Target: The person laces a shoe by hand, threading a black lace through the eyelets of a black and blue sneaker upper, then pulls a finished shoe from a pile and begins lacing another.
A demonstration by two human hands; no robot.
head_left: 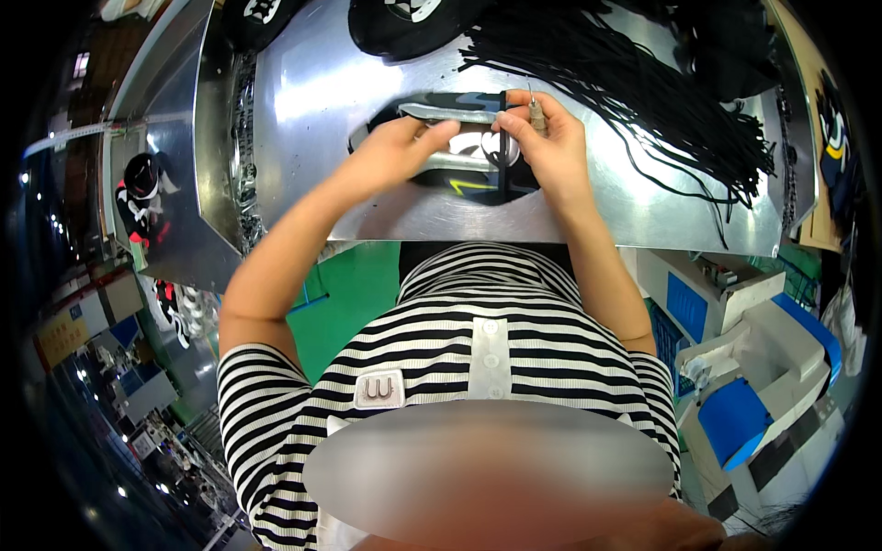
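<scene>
Black-and-grey shaped piece (464, 163), with a yellow zigzag on its near edge, lay under and between the fingers of both hands in the head view, resting on the metal surface (312, 92). A narrow black strap (503, 161) crossed it from far edge to near edge, just beside the right fingertips. The right hand (559, 142) had its fingers drawn in around a small awl-like tool (537, 115), its tan handle against them and its thin tip pointing away from the person; the thumb reached the strap. The left hand (390, 154) lay over the piece's left part, thumb spread from the other fingers; whether these pinched anything, I could not tell. Beyond the right fingers and off to their right stretched a loose bundle of black cords (634, 83). Beyond the left fingers, at the far side, sat a rounded black item (404, 28) with a white pattern.
</scene>
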